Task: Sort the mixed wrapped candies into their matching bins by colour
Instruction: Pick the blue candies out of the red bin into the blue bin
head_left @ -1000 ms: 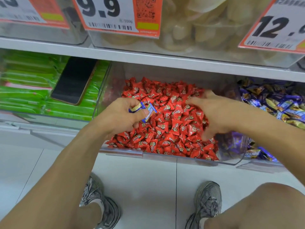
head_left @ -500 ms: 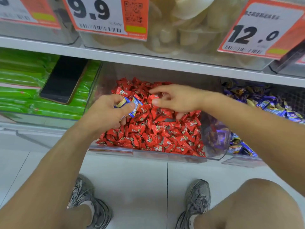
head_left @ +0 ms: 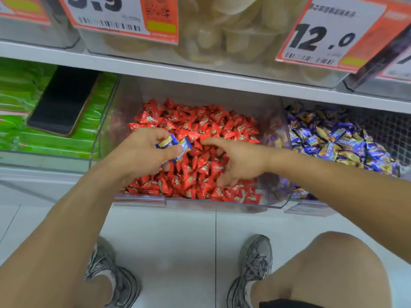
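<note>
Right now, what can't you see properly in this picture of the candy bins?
All in the head view:
- How many blue candies the left hand holds: its fingers cover part of them.
- Red candies under the right hand: hidden, so more strays cannot be ruled out.
- The left price tag: cut off by the top edge.
- Wrapper print: too small and blurred.
- The blue candy bin: partly behind the right arm.

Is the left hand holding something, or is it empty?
Holding. The left hand grips blue candies between thumb and fingers, above the red bin. How many it holds, I cannot tell.
</note>
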A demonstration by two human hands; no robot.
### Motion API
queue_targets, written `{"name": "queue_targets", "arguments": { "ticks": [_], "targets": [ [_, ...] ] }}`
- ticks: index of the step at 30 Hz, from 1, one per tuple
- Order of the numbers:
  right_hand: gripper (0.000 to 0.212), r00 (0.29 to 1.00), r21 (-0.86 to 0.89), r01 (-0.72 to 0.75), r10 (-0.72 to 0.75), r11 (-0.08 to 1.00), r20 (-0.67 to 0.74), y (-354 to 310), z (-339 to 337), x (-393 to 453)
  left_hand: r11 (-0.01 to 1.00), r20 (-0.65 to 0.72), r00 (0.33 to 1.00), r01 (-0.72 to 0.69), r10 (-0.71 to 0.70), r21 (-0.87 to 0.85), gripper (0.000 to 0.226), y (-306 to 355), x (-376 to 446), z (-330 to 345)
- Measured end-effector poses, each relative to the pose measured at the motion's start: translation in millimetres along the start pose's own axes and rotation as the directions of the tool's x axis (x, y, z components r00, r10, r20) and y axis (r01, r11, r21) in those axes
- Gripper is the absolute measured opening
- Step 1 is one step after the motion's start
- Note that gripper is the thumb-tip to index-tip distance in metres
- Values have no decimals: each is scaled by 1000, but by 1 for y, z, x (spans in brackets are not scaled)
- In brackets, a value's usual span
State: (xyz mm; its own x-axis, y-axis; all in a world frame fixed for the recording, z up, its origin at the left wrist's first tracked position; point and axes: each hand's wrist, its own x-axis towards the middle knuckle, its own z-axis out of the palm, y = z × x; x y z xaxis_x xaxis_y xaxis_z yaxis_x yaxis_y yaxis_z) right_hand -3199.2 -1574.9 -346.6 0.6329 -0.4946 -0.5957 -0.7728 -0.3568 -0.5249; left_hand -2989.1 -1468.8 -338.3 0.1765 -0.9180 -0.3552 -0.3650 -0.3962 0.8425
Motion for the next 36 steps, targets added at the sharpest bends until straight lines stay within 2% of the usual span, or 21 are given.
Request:
{"name": "queue_targets", "arguments": {
  "ticks": [2,4,6,7,9,11,12,15,17,20,22,23,25,28,30,32,34,36],
  "targets": [
    [93,1000,-15,-3,3,1000,-11,-5,-33,-2,1000,-10,1000,-4,4,3,16,1,3,1],
    [73,986,-132,-14,-8,991,-168,-4,-64,4,1000,-17,1000,-11,11,12,16,2,4,4],
    [75,956,-321,-13,-82,947,-282,0,-75,16,999,-33,999,-21,22,26,17,2,7,5],
    [82,960,-388,-18,-92,921,-263,1,-69,23,999,-42,999,-23,24,23,18,2,8,4],
    [89,981,-408,-116,41,906,-188,0,-43,37,1000,-55,998,-24,24,4,16,2,10,3],
    [87,963,-408,-244,170,880,-209,-5,-9,42,1000,-76,997,-29,28,-7,13,4,12,3],
    [84,955,-417,-267,180,869,-236,-7,5,39,999,-83,996,-32,31,-6,13,5,12,3],
    [71,968,-423,-202,114,884,-223,-7,34,15,999,-79,996,-37,38,22,13,5,13,4],
    [68,985,-396,-154,110,905,-131,-7,37,-5,998,-73,997,-35,39,45,14,5,14,4],
    [74,990,-391,-91,128,916,68,-10,20,-31,998,-71,997,-34,37,46,13,6,13,4],
    [75,993,-458,-36,85,888,86,-12,3,-37,998,-72,996,-40,43,46,12,6,12,6],
    [74,997,-455,-39,64,890,39,-12,-6,-35,998,-70,996,-43,46,49,12,6,11,6],
    [76,986,-359,-136,90,923,-141,-7,-18,-10,998,-66,997,-46,50,53,12,5,11,7],
    [86,895,-152,-324,250,934,-370,6,-19,44,997,-67,997,-40,45,70,12,3,11,5],
    [84,864,-42,-341,295,939,-408,7,-7,67,997,-69,997,-36,41,70,12,1,12,3],
    [78,851,-32,-324,276,946,-446,1,8,75,997,-68,997,-39,44,69,14,0,12,2],
    [72,871,-80,-252,190,965,-452,-8,19,74,996,-71,996,-43,48,72,14,0,13,0],
    [69,916,-130,-164,102,978,-387,-12,28,67,997,-77,996,-45,50,68,12,2,14,0]
  ]
}}
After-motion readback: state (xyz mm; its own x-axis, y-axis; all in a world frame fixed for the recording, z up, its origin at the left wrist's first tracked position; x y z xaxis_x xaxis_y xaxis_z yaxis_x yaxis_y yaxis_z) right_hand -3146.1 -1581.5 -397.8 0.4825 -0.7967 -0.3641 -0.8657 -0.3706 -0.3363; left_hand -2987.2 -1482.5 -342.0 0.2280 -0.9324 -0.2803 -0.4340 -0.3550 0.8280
